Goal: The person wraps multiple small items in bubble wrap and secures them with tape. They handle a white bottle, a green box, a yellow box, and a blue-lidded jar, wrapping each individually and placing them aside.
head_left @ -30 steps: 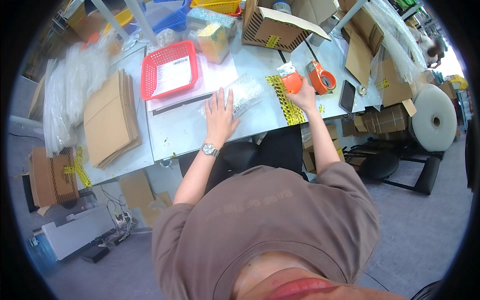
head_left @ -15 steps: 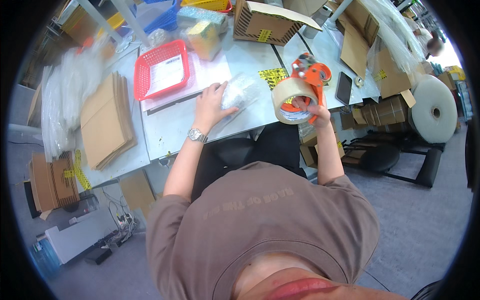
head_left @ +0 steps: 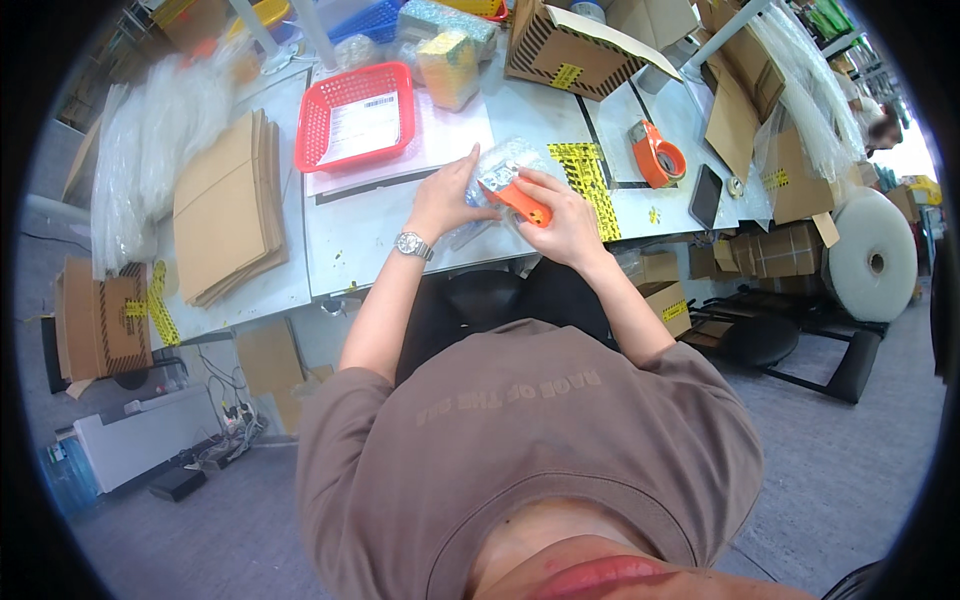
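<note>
Head view: bubble-wrapped packet (head_left: 505, 165) worked on at the counter (head_left: 370, 225).
Orange cutter (head_left: 520, 203) is gripped by right hand (head_left: 560, 215); packet is pinched by left hand (head_left: 445, 195).

One red basket (head_left: 350, 115); two tape dispensers (head_left: 655, 155).

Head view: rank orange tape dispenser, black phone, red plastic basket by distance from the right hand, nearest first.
From the right hand:
1. Orange tape dispenser, on the table to its right.
2. Black phone, farther right, near the table edge.
3. Red plastic basket, far left, past the left hand.
</note>
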